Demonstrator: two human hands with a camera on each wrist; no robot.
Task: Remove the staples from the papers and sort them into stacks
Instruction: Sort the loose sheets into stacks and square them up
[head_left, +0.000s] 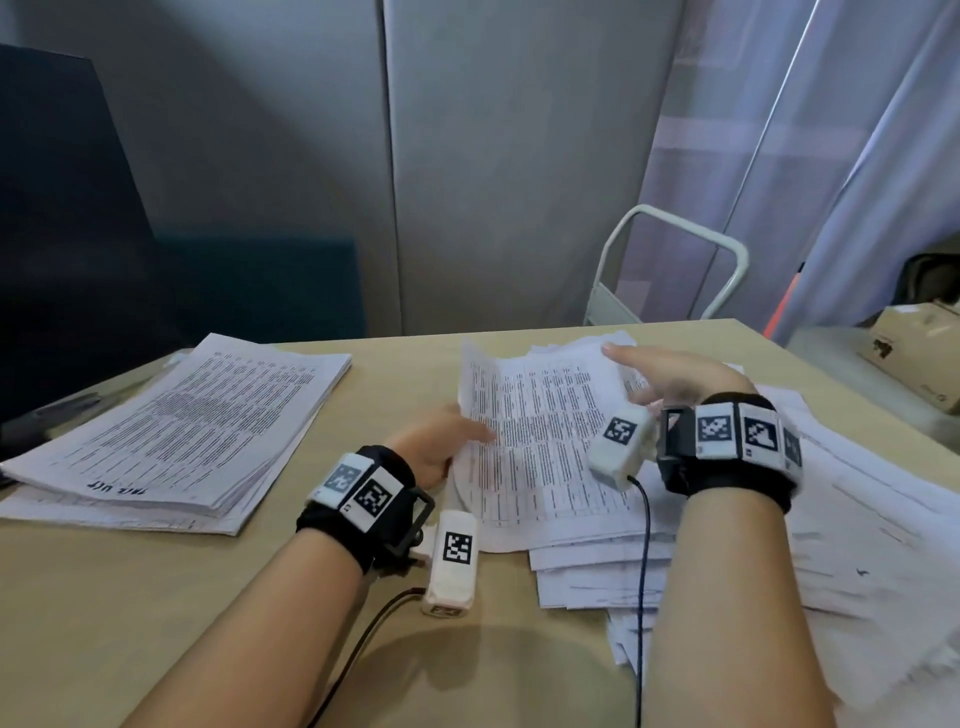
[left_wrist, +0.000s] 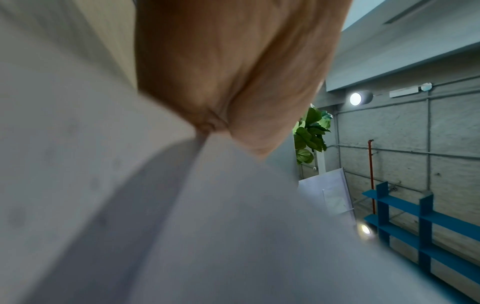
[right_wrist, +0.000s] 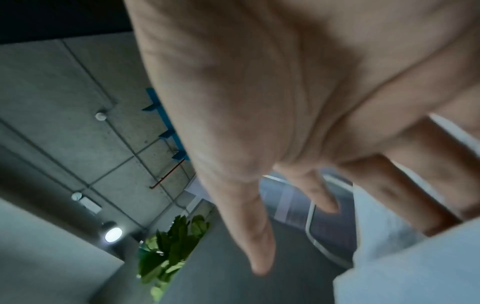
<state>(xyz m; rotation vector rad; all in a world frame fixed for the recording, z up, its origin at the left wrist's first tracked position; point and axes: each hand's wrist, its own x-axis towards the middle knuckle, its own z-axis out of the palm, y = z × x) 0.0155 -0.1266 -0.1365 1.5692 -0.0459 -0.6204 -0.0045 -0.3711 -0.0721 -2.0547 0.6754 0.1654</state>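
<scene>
— Two piles flank us on the desk: a squared stack at left, a loose heap at right. Why lift the top sheet?
— We judge it's to check for a staple; our left hand pinches its edge, fingers clamped, while our right hand hovers over it, fingers apart.
— Beyond the desk?
— Grey panels, a curtain.

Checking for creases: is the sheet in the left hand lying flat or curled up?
Curled up. The left hand grips the sheet by its left edge, which lifts and bows off the messy pile.
</scene>
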